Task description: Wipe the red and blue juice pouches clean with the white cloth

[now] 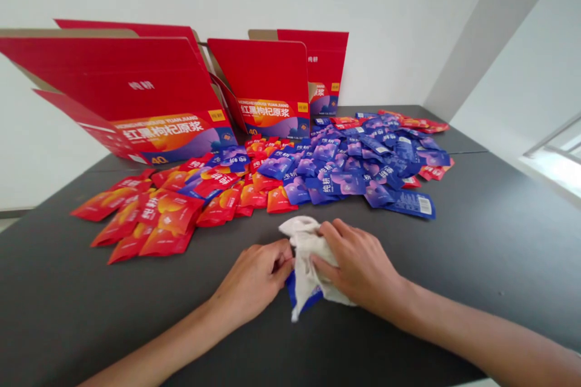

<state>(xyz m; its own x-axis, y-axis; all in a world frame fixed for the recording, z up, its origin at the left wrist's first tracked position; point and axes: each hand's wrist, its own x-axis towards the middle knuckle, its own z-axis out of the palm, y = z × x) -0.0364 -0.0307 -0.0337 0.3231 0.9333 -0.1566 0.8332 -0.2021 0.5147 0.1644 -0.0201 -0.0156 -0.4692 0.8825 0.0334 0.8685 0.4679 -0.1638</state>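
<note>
My left hand (254, 281) pinches the edge of a white cloth (303, 241) on the dark table (490, 241). My right hand (356, 266) lies over the cloth with its fingers pressed onto it. A blue sachet (305, 301) sticks out from under the cloth between both hands. Beyond the hands lie several red-orange sachets (158, 217) to the left and several blue-purple sachets (363, 169) to the right.
Three red open cardboard boxes stand at the back against the white wall: a large one (131, 96) at the left, a middle one (267, 87), and a smaller one (324, 72). The table's right edge runs beside a pale floor area.
</note>
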